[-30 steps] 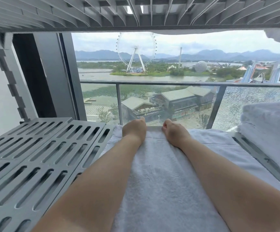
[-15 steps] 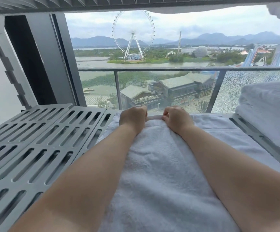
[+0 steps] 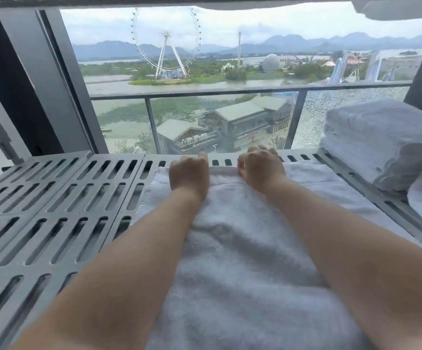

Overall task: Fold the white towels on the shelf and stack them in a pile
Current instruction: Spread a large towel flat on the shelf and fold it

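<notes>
Grey slotted shelf (image 3: pixel 53 198) runs left to right in front of the window. White towel (image 3: pixel 242 261) lies flat on it, centre-right, running from near to far edge. Folded towel pile (image 3: pixel 376 137) sits far right, just beside it. Left hand (image 3: pixel 189 174) and right hand (image 3: pixel 261 165) are side by side at the towel's far hem, each grip curled onto that hem.

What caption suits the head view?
Left hand and right hand grip a white towel spread on the shelf.
</notes>
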